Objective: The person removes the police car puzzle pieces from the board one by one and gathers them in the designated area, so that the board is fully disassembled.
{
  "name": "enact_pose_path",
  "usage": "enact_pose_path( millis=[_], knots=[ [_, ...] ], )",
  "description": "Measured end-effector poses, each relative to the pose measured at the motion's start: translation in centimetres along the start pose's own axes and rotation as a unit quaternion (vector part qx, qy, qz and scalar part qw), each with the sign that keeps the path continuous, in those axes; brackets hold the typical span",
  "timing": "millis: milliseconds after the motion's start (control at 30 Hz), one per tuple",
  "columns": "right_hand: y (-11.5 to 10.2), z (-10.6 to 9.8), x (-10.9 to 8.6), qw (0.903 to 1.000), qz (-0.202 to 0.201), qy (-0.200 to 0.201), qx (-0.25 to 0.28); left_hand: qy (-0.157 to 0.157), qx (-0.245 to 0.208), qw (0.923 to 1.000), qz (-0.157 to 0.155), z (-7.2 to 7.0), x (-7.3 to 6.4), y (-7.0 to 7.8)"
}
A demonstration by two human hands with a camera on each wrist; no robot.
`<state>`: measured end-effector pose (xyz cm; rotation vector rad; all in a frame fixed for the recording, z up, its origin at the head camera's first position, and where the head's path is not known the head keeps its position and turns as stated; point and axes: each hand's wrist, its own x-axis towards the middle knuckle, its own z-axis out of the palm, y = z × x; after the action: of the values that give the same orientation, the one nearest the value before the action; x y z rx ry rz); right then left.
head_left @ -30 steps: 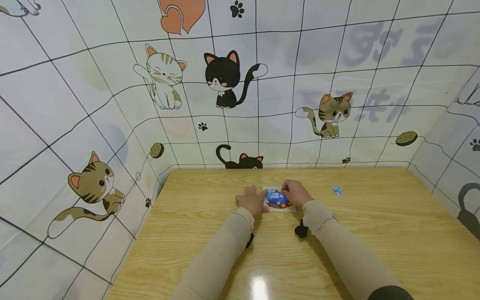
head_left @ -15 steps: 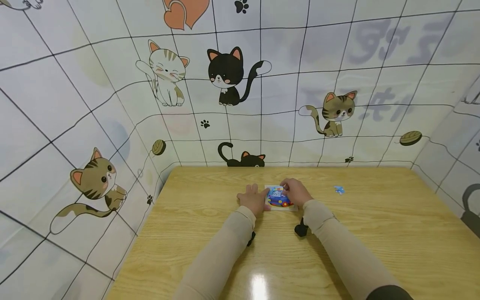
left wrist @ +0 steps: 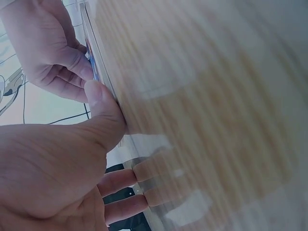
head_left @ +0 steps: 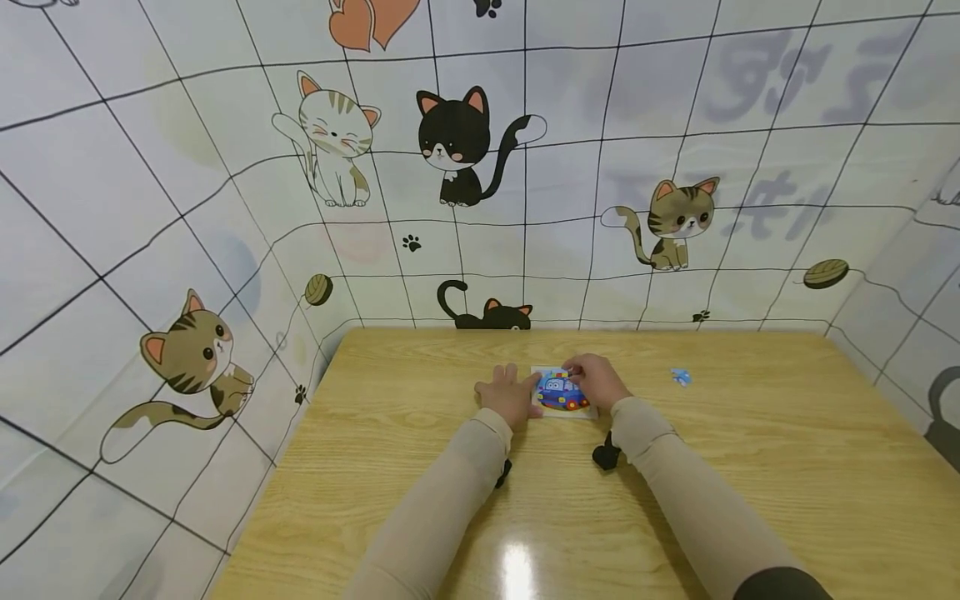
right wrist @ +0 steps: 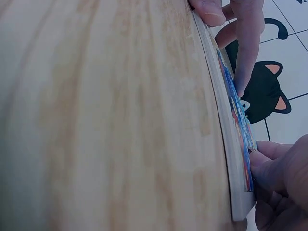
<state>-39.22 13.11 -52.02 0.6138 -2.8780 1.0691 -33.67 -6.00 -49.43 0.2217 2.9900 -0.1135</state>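
- Little changed in a second: the car jigsaw puzzle (head_left: 559, 392) lies between both hands.
- Your left hand (head_left: 508, 397), fingers apart, touches its left side.
- Your right hand (head_left: 599, 382), fingers bent, touches its right; whether clamped is unclear.

A wood-grain table (head_left: 555, 500) stands before me, glare shining at its near side. Towards its far edge lies a flat board (head_left: 561, 393) picturing a blue car, a small blue piece (head_left: 681, 377) well apart rightward.
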Motion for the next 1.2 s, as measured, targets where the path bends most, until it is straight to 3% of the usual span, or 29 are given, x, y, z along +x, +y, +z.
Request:
enact_pose_path(
  millis=[400,567,1200],
  knots=[
    [0.2,0.1,0.1,0.9999,0.007,-0.01,0.011,0.0,-0.014,0.9999,-0.001,-0.6,-0.8,0.1],
    [0.5,0.1,-0.1,0.9999,-0.003,-0.014,-0.005,-0.002,-0.011,0.9999,0.001,-0.3,-0.5,0.1],
    [-0.4,0.0,-0.3,0.9993,0.03,-0.02,0.004,0.008,-0.009,0.9999,-0.004,0.8,0.5,-0.1]
  ],
)
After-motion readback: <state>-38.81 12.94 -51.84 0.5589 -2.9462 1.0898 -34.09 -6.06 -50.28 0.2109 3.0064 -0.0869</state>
